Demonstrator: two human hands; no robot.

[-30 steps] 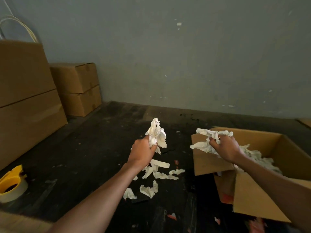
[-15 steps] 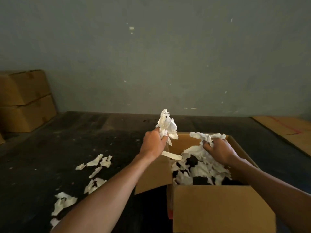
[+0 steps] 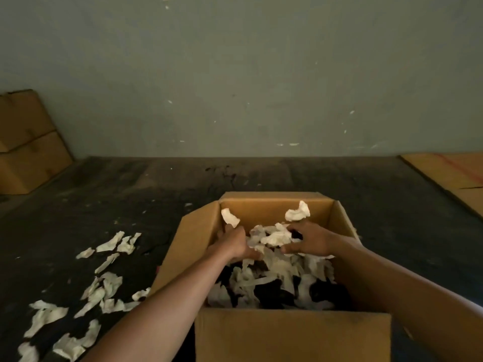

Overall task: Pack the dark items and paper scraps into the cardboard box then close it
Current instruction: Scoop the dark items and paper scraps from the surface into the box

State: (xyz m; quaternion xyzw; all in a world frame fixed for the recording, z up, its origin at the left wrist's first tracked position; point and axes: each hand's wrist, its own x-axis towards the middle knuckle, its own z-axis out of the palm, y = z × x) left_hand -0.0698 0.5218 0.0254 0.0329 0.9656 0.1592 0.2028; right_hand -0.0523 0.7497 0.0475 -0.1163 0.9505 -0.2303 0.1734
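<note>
The open cardboard box (image 3: 292, 335) stands right in front of me, holding white paper scraps (image 3: 277, 267) mixed with dark items (image 3: 271, 291). Both my hands are down inside it. My left hand (image 3: 236, 244) is curled, and a white scrap (image 3: 230, 217) sticks up from its fingertips. My right hand (image 3: 309, 241) has its fingers spread over the heap, resting on crumpled paper. Another scrap (image 3: 298, 211) sits high near the box's far wall. All the box flaps stand open.
Several loose paper scraps (image 3: 104, 291) lie on the dark floor left of the box. Stacked cardboard boxes (image 3: 28, 147) stand at the far left by the wall. A flat cardboard sheet (image 3: 452, 176) lies at the far right.
Both hands dropped from above the box rim down into it with their bundles of paper. The right hand's bundle now lies on the heap. My view moved closer over the box.
</note>
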